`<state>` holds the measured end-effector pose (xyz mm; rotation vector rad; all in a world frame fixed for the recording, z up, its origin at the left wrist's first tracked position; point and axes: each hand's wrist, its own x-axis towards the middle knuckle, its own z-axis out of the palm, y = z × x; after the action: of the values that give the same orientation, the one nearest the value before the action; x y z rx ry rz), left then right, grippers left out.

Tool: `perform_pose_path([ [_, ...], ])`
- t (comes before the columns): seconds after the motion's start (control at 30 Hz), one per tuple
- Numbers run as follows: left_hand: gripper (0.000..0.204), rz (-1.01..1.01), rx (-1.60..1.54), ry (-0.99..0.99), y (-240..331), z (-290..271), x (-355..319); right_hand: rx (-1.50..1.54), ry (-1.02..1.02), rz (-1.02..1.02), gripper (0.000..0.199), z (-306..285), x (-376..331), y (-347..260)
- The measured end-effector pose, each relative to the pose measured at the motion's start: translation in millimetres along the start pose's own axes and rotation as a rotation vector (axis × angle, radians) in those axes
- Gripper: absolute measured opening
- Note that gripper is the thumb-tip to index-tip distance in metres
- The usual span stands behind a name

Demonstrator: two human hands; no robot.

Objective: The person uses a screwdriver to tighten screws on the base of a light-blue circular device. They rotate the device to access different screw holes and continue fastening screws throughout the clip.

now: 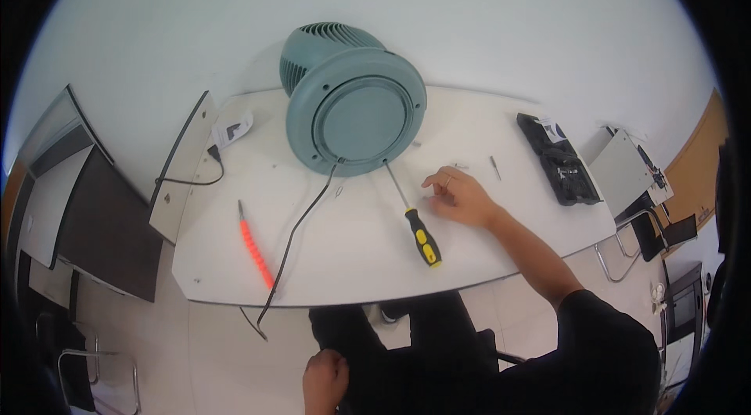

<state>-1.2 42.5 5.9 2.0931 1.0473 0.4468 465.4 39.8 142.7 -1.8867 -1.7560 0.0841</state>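
A grey-green fan-like appliance (364, 118) with a slatted housing lies on its side on the table, its round base facing me. A black and yellow screwdriver (423, 238) has its tip at a hole in the base's lower rim; I cannot tell whether the tip is engaged. No hand touches it. Just right of its shaft, my right hand (463, 197) hovers low over the table, fingers bent and apart, with no held object distinguishable. My left hand (325, 380) rests by my thigh, fingers curled in, nothing visible in it.
A black cord (291, 239) runs from the base over the table's front edge. An orange flexible shaft (254, 251) lies at left, near a plug (214, 153) and a paper leaflet (232, 129). At right are a metal bit (495, 168) and an open black tool case (559, 161).
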Motion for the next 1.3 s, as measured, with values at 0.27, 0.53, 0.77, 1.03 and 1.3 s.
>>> perform_pose_path([
  [0.27,0.017,0.061,0.084,-0.013,0.1,16.9,-5.5,-0.102,-0.003,-0.18,0.024,11.3,-4.8,7.2],
  [0.53,0.021,-0.009,0.031,0.148,-11.8,30.7,10.2,-0.11,0.016,-0.092,0.016,10.4,-5.0,8.6],
  [0.77,0.023,-0.045,-0.053,0.2,-39.5,31.4,30.5,-0.093,0.067,-0.138,0.021,16.6,-1.9,13.5],
  [1.03,0.034,-0.054,-0.194,0.203,-30.1,9.6,22.9,-0.067,0.147,-0.057,0.023,18.3,-3.0,14.5],
  [1.3,0.056,-0.204,-0.26,0.161,-20.5,-13.9,8.0,-0.093,0.274,-0.033,0.016,28.2,7.9,24.2],
])
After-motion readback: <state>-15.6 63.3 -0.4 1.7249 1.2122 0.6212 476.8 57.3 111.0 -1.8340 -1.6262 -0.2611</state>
